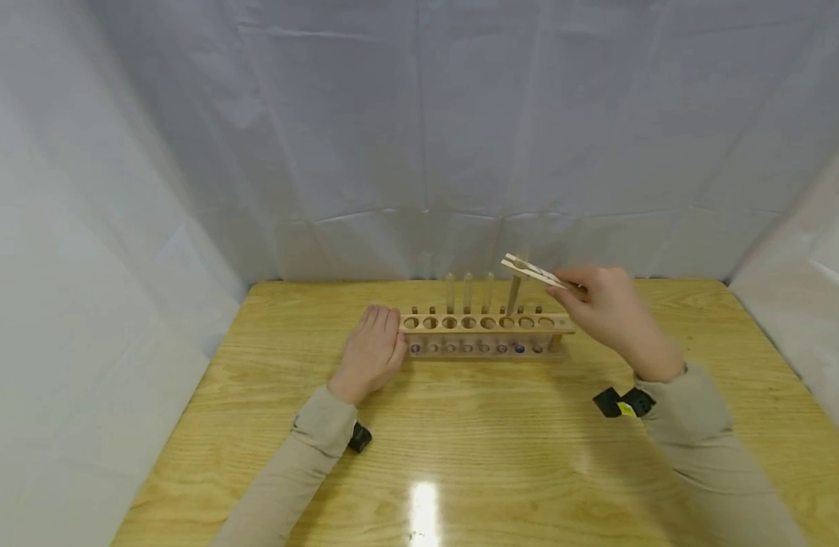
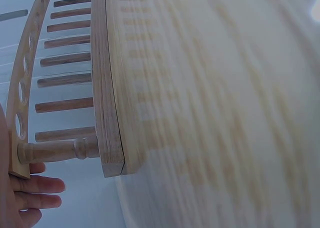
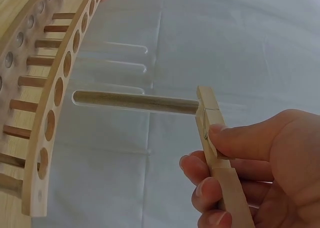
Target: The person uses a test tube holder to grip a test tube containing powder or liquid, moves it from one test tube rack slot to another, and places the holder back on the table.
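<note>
One glass tube (image 1: pixel 513 295) tilts from the clothespin (image 3: pixel 227 185) my right hand (image 1: pixel 607 315) pinches, right of centre above the rack (image 1: pixel 474 331); over-squeezing could drop it. My left hand (image 1: pixel 370 348) grips the left end.

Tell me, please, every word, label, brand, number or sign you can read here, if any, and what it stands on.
None can be read in any view.
The rack, wooden clip and test tube show no lettering.
The black device with a yellow patch is too small to tell whether it bears print.
</note>
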